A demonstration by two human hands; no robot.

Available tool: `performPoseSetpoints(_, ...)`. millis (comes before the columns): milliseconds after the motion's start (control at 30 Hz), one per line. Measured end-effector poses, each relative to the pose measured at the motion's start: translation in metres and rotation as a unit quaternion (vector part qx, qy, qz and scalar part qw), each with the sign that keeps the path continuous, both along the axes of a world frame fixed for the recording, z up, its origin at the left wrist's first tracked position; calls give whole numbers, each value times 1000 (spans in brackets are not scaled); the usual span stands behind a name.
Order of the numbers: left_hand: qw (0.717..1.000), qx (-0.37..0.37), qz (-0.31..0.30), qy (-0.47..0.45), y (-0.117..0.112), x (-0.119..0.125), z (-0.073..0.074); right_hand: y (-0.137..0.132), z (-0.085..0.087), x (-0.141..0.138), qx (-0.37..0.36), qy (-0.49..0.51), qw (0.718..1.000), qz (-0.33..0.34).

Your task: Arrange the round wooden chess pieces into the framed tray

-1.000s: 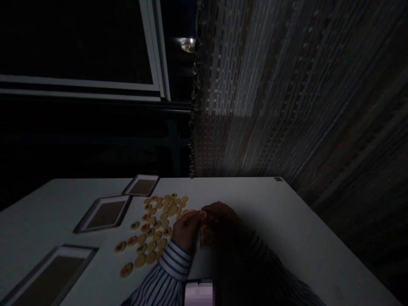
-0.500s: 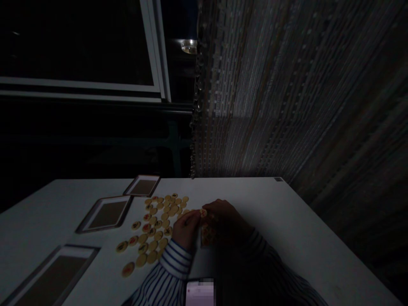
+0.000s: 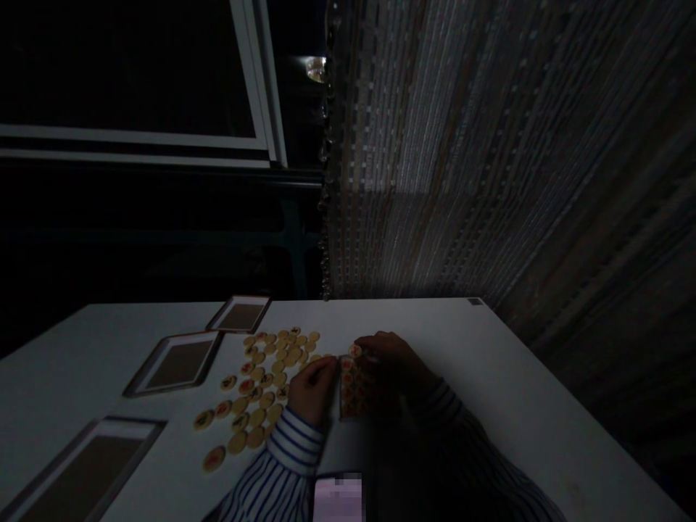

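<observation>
My right hand pinches a round wooden Chinese chess piece with a red character, at the far end of a small box. Rows of red-marked pieces lie in that box, and my right hand hides much of it. My left hand is closed at the box's left edge, thumb and forefinger together; whether anything is between them is hidden. Left of it, many loose Chinese chess pieces are spread over the white table, some face up with red or black characters, others showing plain wood.
Three shallow trays stand along the left: a near one, a middle one and a far one. A phone-like lit screen is at the front edge. A bead curtain hangs behind the table, beside a dark window.
The piece that was between both hands is now in my right hand alone, slightly farther right and up. My left hand has drawn apart to the box's left edge, uncovering more of the box.
</observation>
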State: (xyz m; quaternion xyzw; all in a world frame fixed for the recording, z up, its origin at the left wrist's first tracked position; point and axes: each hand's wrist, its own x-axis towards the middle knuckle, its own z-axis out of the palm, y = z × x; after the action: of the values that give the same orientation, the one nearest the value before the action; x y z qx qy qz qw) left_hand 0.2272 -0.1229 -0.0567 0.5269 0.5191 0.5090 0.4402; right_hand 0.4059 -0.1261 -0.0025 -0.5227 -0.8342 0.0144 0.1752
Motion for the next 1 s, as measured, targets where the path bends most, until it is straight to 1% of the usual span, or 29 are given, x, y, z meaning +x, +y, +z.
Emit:
performPoseSetpoints(100,999,24,-14,41,1,-2,-5,0,2,8,-1,6,1000,-10)
performPoseSetpoints(167,995,58,-18,80,1,-2,-9,-1,3,12,-9,8,1000,-17)
performPoseSetpoints(300,974,143,-22,175,-1,-1,-12,-2,2,18,-40,-25,998,-46)
performPoseSetpoints(400,957,180,-21,227,-2,0,-15,0,-2,21,-48,-71,994,-64)
performPoseSetpoints(633,933,202,-37,297,1,-2,-24,1,-7,20,-65,-145,985,-59)
performPoseSetpoints(833,920,211,-45,328,4,-3,-33,3,-9,16,-84,-170,980,-55)
performPoseSetpoints(1000,906,234,-43,350,3,-3,-33,5,-16,15,-93,-176,978,-62)
